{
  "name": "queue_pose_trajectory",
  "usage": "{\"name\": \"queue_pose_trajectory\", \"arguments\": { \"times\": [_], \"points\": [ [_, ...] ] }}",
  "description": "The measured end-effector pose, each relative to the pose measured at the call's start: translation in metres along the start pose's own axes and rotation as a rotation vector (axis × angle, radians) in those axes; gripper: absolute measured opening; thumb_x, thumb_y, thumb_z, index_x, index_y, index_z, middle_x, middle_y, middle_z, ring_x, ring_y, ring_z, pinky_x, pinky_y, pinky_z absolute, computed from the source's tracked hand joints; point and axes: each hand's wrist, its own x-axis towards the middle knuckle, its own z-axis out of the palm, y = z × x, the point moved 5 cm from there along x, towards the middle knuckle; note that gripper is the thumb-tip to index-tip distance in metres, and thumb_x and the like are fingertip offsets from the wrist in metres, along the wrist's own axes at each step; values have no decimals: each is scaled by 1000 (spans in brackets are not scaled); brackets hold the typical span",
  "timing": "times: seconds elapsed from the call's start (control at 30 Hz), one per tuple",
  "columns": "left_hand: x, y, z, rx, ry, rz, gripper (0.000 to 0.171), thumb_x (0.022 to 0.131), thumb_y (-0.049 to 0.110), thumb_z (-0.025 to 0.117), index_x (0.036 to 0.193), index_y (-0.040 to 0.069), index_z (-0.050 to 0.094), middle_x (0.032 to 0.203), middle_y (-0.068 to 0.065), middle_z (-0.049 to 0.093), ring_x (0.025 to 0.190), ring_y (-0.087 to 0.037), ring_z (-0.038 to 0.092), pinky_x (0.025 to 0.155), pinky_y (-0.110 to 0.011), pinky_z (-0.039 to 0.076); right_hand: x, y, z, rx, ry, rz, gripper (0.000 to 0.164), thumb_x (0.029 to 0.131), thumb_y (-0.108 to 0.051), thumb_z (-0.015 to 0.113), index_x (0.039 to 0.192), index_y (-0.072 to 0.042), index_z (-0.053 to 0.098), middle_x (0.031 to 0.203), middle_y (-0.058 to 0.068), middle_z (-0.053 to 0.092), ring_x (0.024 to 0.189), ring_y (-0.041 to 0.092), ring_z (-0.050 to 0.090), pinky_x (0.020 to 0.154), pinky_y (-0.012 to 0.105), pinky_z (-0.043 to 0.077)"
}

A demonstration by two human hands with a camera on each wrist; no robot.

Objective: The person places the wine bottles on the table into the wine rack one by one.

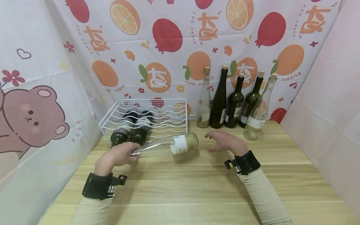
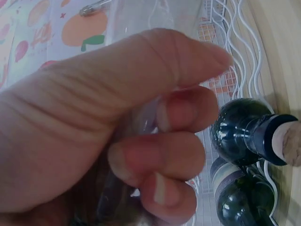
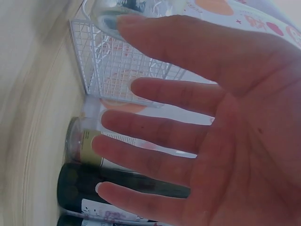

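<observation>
My left hand (image 1: 118, 155) grips the neck of a clear glass bottle (image 1: 180, 144). The bottle lies nearly level above the table, its pale-labelled base towards the right. In the left wrist view, thumb and curled fingers (image 2: 176, 110) wrap the glass; the mouth end is hidden. Just right of the base is my right hand (image 1: 226, 142), fingers spread and holding nothing. Seen from the right wrist, its thumb (image 3: 174, 44) overlaps the bottle base, so I cannot tell whether they touch. Behind the bottle, a white wire rack (image 1: 187, 120) holds two dark green bottles (image 1: 140, 134) lying side by side.
Several corked bottles stand upright at the back right: a clear one (image 1: 203, 115), dark ones such as this tall bottle (image 1: 218, 107), and another clear bottle (image 1: 256, 122) at the front right. A fruit-print curtain (image 1: 180, 62) hangs behind the wooden table (image 1: 180, 193).
</observation>
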Motion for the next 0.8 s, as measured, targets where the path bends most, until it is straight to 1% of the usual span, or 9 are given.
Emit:
{"name": "queue_pose_trajectory", "arguments": {
  "times": [0.1, 0.33, 0.53, 0.7, 0.8],
  "points": [
    [-2, -2, -1, -10, -7, 24, 21, 76, 8, 74, 76, 18, 55, 71, 9, 50, 68, -7, 45, 63, -26, 39, -1, 1, 0, 7, 0, 7, 55, 92, -24, 79, 138, -3, 59, 135, 19, 65, 126, 39, 61, 104, 50, 51],
    [-7, -9, -3, -45, -43, -5, 19, 74, 7, 76, 81, 14, 60, 73, 8, 52, 69, -8, 45, 64, -26, 39, -2, 0, 0, 26, -14, 22, 54, 93, -23, 77, 139, -3, 58, 136, 19, 65, 128, 40, 61, 105, 50, 51],
    [-11, -11, -6, -46, -45, 4, 19, 76, 11, 80, 82, 13, 61, 74, 9, 53, 69, -6, 45, 64, -26, 40, -2, -1, 2, 32, -21, 20, 52, 93, -22, 77, 138, -2, 59, 135, 20, 65, 126, 40, 62, 104, 50, 51],
    [-13, -15, -8, -55, -42, -17, 22, 78, 17, 83, 82, 13, 61, 74, 7, 54, 68, -7, 45, 63, -26, 39, -1, -1, 2, 37, -24, 16, 52, 94, -22, 76, 138, -2, 58, 136, 21, 64, 127, 40, 61, 104, 50, 51],
    [-14, -18, -7, -49, -36, -43, 26, 78, 19, 85, 82, 12, 60, 73, 6, 53, 67, -8, 45, 62, -26, 38, 0, -2, 3, 41, -28, 10, 52, 94, -21, 76, 138, -2, 58, 136, 22, 64, 126, 40, 61, 104, 50, 51]
  ]
}}
